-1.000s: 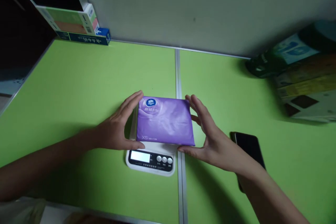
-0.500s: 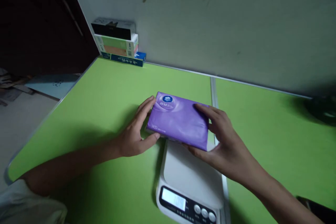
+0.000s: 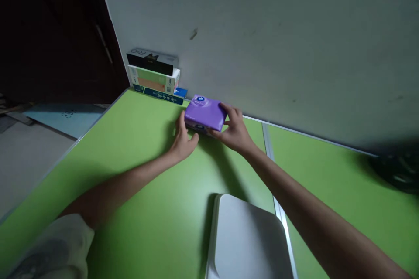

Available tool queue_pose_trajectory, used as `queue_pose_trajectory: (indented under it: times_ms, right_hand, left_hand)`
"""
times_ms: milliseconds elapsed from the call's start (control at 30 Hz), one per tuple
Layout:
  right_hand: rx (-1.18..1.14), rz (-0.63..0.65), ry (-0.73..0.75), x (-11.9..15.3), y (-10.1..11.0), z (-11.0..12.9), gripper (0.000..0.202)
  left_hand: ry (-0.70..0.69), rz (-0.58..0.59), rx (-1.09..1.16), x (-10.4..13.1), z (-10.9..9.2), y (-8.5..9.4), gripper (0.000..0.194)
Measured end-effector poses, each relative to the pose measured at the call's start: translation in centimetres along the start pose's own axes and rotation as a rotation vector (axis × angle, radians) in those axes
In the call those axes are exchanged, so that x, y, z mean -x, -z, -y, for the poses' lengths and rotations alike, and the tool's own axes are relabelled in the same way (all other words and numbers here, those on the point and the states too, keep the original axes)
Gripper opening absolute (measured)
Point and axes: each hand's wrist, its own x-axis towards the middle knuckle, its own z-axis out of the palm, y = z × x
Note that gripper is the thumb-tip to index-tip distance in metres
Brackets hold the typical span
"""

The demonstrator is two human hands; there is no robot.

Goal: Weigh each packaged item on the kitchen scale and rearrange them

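Note:
A purple pack of tissues (image 3: 207,113) is between my two hands near the wall, at the back of the green table. My right hand (image 3: 234,130) grips its right end, thumb along the near edge and fingers over the top. At the pack's left end, my left hand (image 3: 183,141) holds the side with its fingers, the thumb spread near the front edge. Whether the pack touches the table I cannot tell. Closer to me lies a white kitchen scale (image 3: 248,235) with a bare platform; its display is out of view.
Several stacked boxes (image 3: 153,76) stand against the wall (image 3: 262,43), left of the pack. A metal strip (image 3: 267,139) divides the green table (image 3: 147,200). A dark object (image 3: 396,172) sits at the far right. Beyond the left edge, a pale blue board (image 3: 65,117) lies low.
Both hands have carried the tissue pack away from above the scale, forward and left toward the wall and the stacked boxes. The view has shifted, and the scale's display has left it.

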Motion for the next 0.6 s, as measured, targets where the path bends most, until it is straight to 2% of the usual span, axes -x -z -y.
queue_pose_trajectory:
  times_ms: [100,200,367,467,600]
  right_hand:
    - [-0.033,-0.022,-0.001,-2.9,-1.0,-2.1,0.099]
    - [-0.014,-0.036,-0.004,-4.6,-2.2,-3.9,0.102]
    - [0.099,-0.116,-0.050,-4.3,-4.0,-4.9,0.091]
    - [0.124,-0.086,-0.080,-3.7,-4.0,-4.5,0.090]
    - [0.097,-0.046,-0.129,-3.9,-3.9,-4.3,0.097]
  left_hand:
    - [-0.077,-0.057,-0.079,-3.2,1.0,-0.8,0.081]
    - [-0.135,-0.060,-0.172,-5.1,1.9,-0.7,0.074]
    - [-0.132,-0.025,-0.310,-6.0,2.7,-0.8,0.078]
    - [-0.115,-0.010,-0.332,-6.2,2.6,-1.1,0.085]
    - [-0.106,-0.037,-0.343,-6.5,2.5,-1.2,0.087]
